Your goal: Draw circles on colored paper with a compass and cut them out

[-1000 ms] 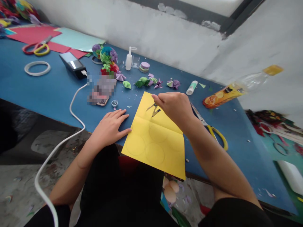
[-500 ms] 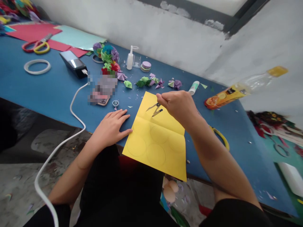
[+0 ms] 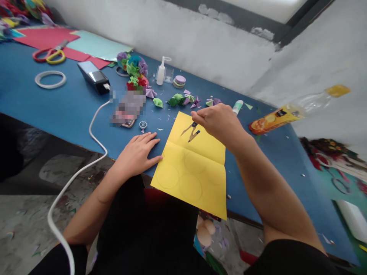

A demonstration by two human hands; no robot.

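Right hand [image 3: 219,122] is closed, pinching the top of a small metal drawing compass [image 3: 191,131]. Its 2 legs stand on the creased yellow paper sheet [image 3: 200,179] on the blue counter [image 3: 71,107]. Left hand [image 3: 137,154] lies flat and empty, fingertips at the sheet's edge. Judgement: circle-marking is in hand; a clean arc calls for a planted point and a steady sheet.

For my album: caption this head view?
Right hand holds a compass on yellow paper; left hand rests at its edge.
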